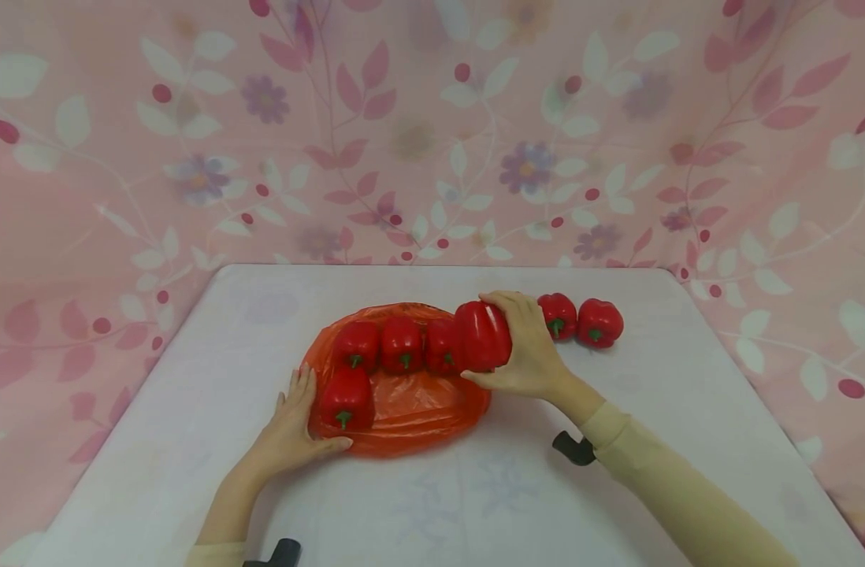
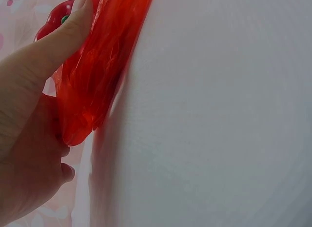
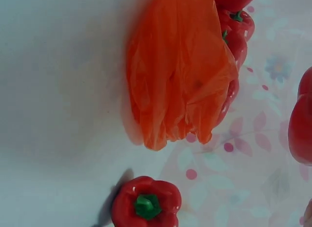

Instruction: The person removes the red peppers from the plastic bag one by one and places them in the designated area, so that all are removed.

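Right hand (image 1: 523,350) grips bell pepper (image 1: 480,337) (likely light, slick; hold sides). Left hand (image 1: 291,431), fingers spread, touches plastic bag (image 1: 425,402).

On the table (image 1: 603,504), four peppers (image 1: 402,345) sit in a bag (image 1: 425,405); two other peppers (image 1: 600,323) lie to its right.

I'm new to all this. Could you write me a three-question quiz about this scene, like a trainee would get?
1. How many red peppers lie outside the orange bag, not counting any held one?
2. True or false: the left hand touches the bag.
3. What does the right hand hold? A: the bag. B: a pepper. C: nothing.
Key: 1. Two. 2. True. 3. B.
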{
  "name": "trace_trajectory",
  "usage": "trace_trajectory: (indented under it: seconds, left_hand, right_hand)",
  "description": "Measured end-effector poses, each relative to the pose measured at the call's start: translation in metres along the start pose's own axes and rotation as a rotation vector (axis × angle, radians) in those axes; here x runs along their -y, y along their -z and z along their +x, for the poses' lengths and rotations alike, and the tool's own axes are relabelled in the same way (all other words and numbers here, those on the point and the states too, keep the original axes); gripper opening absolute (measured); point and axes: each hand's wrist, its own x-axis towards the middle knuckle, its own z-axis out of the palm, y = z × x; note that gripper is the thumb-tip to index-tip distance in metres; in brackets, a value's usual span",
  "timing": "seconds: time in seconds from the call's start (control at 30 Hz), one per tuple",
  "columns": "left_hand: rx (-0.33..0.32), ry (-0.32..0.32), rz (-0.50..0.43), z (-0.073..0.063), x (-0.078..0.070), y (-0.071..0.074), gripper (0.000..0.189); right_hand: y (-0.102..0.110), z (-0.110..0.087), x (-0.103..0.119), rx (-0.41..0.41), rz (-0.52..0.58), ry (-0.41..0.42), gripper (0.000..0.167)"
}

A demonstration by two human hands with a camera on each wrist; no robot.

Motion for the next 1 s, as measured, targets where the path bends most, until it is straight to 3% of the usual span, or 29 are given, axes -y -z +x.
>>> trace_trajectory:
  seconds: [0.53,1.0]
  left_hand:
    - [-0.004,-0.018,0.014,0.001,0.0,0.001,0.125]
    - [-0.002,-0.026,0.008,0.001,-0.002,0.002,0.125]
  right_hand:
    - [0.019,-0.006,-0.004,-0.092,-0.024,0.121,0.1]
    - [0.041,-0.024,-0.015,-0.111,-0.073,0.096,0.1]
